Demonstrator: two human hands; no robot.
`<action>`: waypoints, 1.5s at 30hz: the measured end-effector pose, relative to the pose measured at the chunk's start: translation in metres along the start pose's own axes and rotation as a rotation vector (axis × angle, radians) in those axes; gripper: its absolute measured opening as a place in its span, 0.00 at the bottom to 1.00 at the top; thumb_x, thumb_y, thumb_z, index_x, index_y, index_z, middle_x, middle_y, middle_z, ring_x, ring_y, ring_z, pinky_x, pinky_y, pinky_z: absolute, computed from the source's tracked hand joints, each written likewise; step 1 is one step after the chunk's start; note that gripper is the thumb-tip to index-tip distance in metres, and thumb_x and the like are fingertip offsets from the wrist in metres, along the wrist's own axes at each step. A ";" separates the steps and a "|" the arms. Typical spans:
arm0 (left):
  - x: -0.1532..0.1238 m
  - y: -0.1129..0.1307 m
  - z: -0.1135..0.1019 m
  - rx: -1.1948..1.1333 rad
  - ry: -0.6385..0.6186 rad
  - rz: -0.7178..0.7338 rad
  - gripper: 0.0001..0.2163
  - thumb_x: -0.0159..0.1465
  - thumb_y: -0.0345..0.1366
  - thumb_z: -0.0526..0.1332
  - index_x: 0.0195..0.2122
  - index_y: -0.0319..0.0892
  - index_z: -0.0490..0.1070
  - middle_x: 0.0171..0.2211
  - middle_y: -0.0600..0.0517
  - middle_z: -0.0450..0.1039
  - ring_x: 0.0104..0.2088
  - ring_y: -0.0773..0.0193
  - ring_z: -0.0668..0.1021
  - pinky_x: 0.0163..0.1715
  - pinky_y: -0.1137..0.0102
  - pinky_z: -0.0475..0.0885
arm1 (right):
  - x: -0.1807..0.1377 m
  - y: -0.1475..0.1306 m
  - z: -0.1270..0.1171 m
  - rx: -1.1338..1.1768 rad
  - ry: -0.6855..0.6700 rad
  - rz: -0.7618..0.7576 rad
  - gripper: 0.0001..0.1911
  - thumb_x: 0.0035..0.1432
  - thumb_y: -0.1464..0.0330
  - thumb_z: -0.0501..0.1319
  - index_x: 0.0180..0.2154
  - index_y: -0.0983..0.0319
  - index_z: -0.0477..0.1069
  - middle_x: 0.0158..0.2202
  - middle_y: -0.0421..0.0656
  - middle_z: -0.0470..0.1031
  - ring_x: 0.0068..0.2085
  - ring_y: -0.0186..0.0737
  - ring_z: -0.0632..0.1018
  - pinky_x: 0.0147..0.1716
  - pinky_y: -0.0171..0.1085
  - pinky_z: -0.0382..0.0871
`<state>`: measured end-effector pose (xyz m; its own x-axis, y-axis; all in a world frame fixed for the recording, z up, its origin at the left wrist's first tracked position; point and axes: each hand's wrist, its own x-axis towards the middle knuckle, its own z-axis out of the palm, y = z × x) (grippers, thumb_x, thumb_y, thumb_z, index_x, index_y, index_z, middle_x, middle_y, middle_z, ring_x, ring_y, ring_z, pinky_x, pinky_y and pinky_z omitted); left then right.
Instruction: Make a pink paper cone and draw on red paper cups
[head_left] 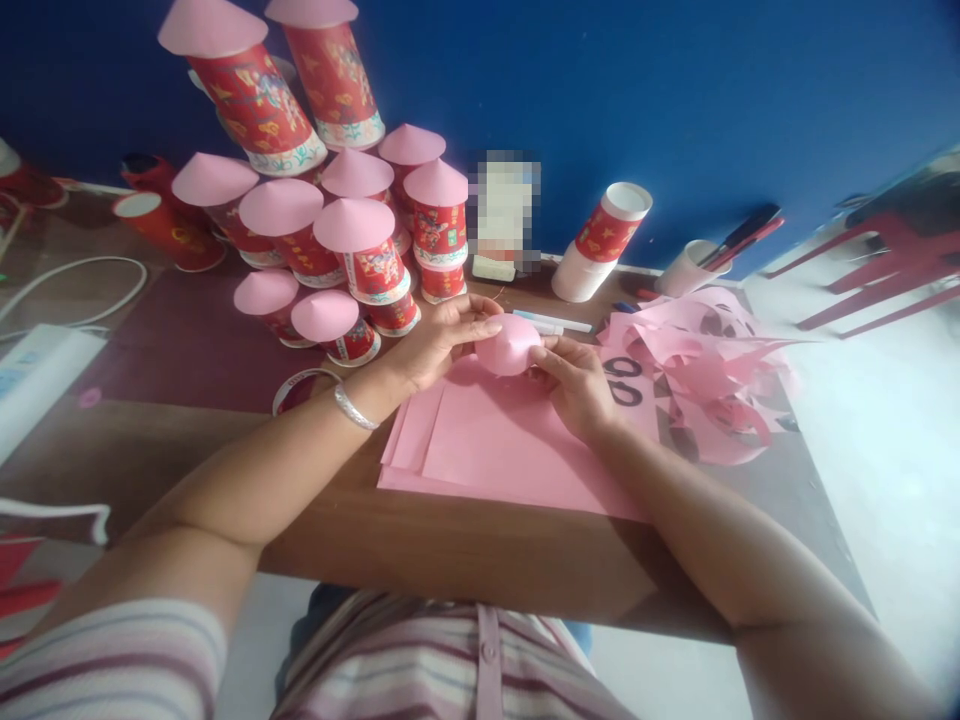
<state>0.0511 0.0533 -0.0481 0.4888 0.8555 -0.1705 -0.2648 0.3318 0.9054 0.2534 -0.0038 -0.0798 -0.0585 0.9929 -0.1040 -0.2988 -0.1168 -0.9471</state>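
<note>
A small pink paper cone is held between my two hands, above a stack of pink paper sheets. My left hand pinches the cone's left edge, thumb on top. On the right edge, my right hand grips it between thumb and fingers; some fingertips are hidden behind the paper. Black-handled scissors lie on the sheets just right of my right hand. Behind my left hand stand several red patterned paper cups topped with pink cones.
Pink paper offcuts pile up at the table's right. Toward the blue wall stand stacked paper cups and a white cup of pens. A tape roll lies beside my left forearm. A red stool stands beyond the table.
</note>
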 end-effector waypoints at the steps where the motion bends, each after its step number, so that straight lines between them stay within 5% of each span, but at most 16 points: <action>1: 0.000 0.000 0.000 -0.004 0.002 0.000 0.17 0.54 0.38 0.76 0.40 0.40 0.74 0.39 0.53 0.74 0.38 0.68 0.76 0.38 0.71 0.69 | 0.000 0.000 0.000 0.010 -0.001 0.004 0.17 0.49 0.53 0.77 0.29 0.57 0.79 0.27 0.38 0.74 0.29 0.35 0.71 0.34 0.39 0.69; 11: -0.002 -0.005 0.003 0.067 -0.066 0.002 0.18 0.54 0.39 0.76 0.42 0.41 0.73 0.36 0.52 0.78 0.36 0.67 0.78 0.36 0.71 0.69 | -0.003 0.000 0.005 0.028 -0.097 0.054 0.16 0.47 0.55 0.78 0.32 0.57 0.80 0.33 0.40 0.81 0.39 0.42 0.78 0.46 0.44 0.71; 22: -0.001 -0.009 0.000 0.087 -0.083 0.005 0.18 0.56 0.40 0.76 0.43 0.41 0.74 0.37 0.52 0.78 0.37 0.67 0.78 0.38 0.70 0.69 | -0.004 -0.004 0.006 -0.014 -0.081 0.084 0.18 0.44 0.54 0.80 0.28 0.59 0.80 0.28 0.39 0.79 0.34 0.39 0.76 0.38 0.39 0.68; 34: -0.002 -0.012 0.001 0.096 -0.058 0.014 0.17 0.56 0.41 0.75 0.42 0.41 0.74 0.38 0.51 0.77 0.38 0.66 0.77 0.38 0.70 0.68 | -0.004 -0.002 0.008 0.031 -0.105 0.074 0.17 0.47 0.54 0.78 0.34 0.58 0.83 0.35 0.43 0.84 0.47 0.51 0.81 0.47 0.45 0.73; 45: 0.000 -0.013 -0.001 0.029 -0.070 0.036 0.18 0.55 0.39 0.76 0.43 0.41 0.74 0.38 0.53 0.76 0.38 0.67 0.76 0.39 0.70 0.69 | -0.003 0.000 0.006 0.037 -0.135 0.068 0.18 0.46 0.56 0.79 0.37 0.57 0.84 0.35 0.41 0.84 0.39 0.44 0.81 0.47 0.44 0.73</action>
<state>0.0533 0.0493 -0.0600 0.5368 0.8364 -0.1105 -0.2600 0.2886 0.9215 0.2482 -0.0066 -0.0775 -0.2063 0.9707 -0.1232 -0.3244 -0.1867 -0.9273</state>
